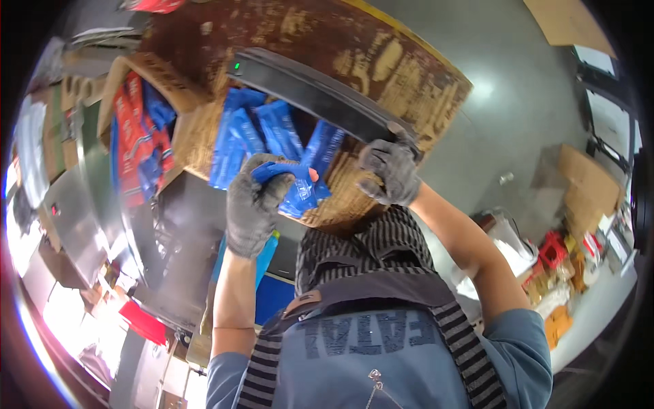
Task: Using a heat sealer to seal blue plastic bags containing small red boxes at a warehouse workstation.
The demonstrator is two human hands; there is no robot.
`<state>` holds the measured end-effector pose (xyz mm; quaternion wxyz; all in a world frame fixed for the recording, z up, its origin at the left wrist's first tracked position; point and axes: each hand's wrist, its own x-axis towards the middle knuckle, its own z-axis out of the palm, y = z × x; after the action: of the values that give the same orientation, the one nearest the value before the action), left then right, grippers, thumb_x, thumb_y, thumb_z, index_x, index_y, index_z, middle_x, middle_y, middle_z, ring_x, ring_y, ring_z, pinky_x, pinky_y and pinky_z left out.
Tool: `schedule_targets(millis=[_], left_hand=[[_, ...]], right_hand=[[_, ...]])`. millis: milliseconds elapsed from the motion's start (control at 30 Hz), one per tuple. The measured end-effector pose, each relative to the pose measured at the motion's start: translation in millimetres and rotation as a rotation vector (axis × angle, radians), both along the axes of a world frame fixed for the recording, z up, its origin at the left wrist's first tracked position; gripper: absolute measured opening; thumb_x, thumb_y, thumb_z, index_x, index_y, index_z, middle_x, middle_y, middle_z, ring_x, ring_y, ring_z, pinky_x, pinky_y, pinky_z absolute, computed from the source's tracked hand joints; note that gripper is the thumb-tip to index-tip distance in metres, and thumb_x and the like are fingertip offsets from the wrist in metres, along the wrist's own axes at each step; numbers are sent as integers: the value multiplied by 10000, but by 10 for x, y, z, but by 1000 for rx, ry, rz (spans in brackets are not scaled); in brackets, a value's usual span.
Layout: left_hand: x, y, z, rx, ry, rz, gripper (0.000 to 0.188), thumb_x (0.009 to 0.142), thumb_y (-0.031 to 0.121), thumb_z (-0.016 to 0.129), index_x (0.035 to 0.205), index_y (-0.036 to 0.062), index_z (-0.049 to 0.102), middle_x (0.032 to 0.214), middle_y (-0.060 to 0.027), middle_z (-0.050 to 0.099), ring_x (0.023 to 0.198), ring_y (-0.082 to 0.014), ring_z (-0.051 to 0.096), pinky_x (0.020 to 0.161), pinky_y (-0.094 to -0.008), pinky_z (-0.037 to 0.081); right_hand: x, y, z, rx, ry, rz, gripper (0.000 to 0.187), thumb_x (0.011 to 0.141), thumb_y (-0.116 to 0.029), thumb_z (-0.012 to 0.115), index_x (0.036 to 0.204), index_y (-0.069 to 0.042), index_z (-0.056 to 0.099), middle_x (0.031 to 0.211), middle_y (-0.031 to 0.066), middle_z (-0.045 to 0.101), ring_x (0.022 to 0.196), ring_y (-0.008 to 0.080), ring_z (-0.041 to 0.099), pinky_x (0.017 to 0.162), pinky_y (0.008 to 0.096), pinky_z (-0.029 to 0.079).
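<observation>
Nearest the camera, a striped apron over a blue shirt (381, 341) is seen, from which both bare forearms rise toward a worn wooden worktable (409, 75). The left hand (253, 204), in a grey knit glove, is closed on a blue packet (283, 178) at the table's near edge; the packet is pinched at its end, apparently so that it can be kept flat against the others. Its long axis runs roughly left to right, tilting slightly down toward the right. The right hand (392, 170), likewise gloved, is clenched on the lower end of a long black bar (313, 92), which is held raised over the packets. The bar's long axis runs diagonally from upper left to lower right; a small green light shows at its far end. Beyond it, a row of blue packets (255, 133) is laid side by side, each pointing away from the person. Farther left, a cardboard box (146, 75) of red and blue packets stands open, though fisheye bending blurs its contents.
</observation>
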<state>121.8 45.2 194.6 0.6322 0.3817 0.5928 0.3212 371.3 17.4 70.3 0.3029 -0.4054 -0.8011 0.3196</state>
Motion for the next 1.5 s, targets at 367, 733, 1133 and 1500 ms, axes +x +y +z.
schedule_targets(millis=[367, 733, 1133, 1500], left_hand=[[563, -494, -863, -156, 122, -121, 162, 851, 102, 706, 988, 17, 689, 793, 0, 647, 695, -63, 545, 623, -230, 453], [553, -515, -1022, -202, -20, 16, 171, 846, 57, 700, 1006, -5, 689, 840, -4, 678, 762, -73, 573, 707, -224, 468], [230, -875, -1523, -336, -199, -226, 421, 796, 35, 732, 1198, 17, 608, 1040, -45, 675, 934, -119, 612, 832, -275, 486], [365, -803, -1684, -289, -232, -273, 645, 840, 90, 731, 1396, -7, 417, 1336, -112, 538, 1152, -174, 529, 1010, -308, 403]], right_hand=[[90, -60, -118, 23, 41, -36, 274, 811, -333, 630, 914, -80, 631, 799, 63, 641, 780, 283, 636, 1019, 595, 249], [74, -61, -101, 24, -13, -26, 149, 748, -198, 694, 821, -80, 640, 769, 55, 640, 778, 268, 654, 960, 628, 298], [9, -9, -6, -4, 1, -64, 147, 713, -85, 704, 805, -78, 589, 774, 58, 617, 725, 244, 642, 953, 612, 315], [32, -53, 5, 0, 35, -82, 274, 741, -326, 703, 842, -81, 635, 763, 54, 626, 726, 262, 637, 1003, 621, 267]])
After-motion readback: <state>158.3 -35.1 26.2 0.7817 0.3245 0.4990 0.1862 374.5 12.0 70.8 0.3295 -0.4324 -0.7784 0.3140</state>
